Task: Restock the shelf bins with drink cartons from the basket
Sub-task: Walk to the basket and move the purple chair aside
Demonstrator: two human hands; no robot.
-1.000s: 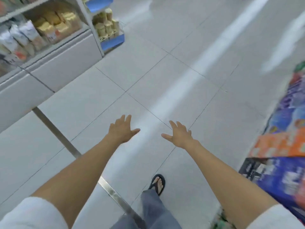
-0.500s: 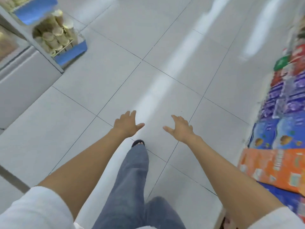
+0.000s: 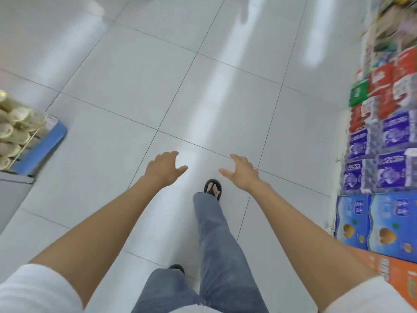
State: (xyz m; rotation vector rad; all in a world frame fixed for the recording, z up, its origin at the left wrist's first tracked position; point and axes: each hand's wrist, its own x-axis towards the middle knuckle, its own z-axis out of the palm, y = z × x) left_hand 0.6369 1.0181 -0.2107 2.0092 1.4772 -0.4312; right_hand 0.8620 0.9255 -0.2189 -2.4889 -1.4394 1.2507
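Note:
Both my arms reach forward over a white tiled floor. My left hand (image 3: 163,168) hangs palm down with relaxed fingers and holds nothing. My right hand (image 3: 241,171) is likewise held out, fingers loose and empty. Along the right edge stand stacked drink carton packs (image 3: 392,141) in purple, red, blue and orange. No basket is in view.
At the left edge a blue shelf bin (image 3: 38,147) holds several pale round-topped cups. My right foot in a black sandal (image 3: 213,188) is stepped forward between the hands. The aisle floor (image 3: 203,75) stretches ahead between both shelf rows.
The view has moved forward along the aisle; the left shelf slid back and out to the left edge. My leading leg changed. Both hands stayed out in front, empty.

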